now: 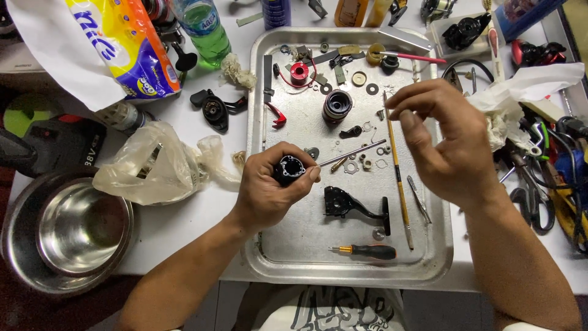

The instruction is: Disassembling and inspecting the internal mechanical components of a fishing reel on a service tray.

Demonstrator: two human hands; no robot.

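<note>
My left hand (269, 190) grips a black round reel body (290, 167) with a ring of holes, held over the near left of a metal tray (367, 270). A thin metal shaft (355, 153) sticks out from it to the right. My right hand (441, 141) hovers above the tray's right side, thumb and forefinger pinched near the top of a thin yellow brush (398, 178); whether they hold a tiny part I cannot tell. A black handle arm (352, 205) and a small screwdriver (367, 251) lie below on the tray.
The tray also holds a red spool (299, 72), a dark spool (337, 105), washers, tweezers (419, 199). A steel bowl (73, 230), plastic bag (159, 165), green bottle (205, 30) and tissue pack (116, 49) sit left. Scissors and tools (545, 184) crowd the right.
</note>
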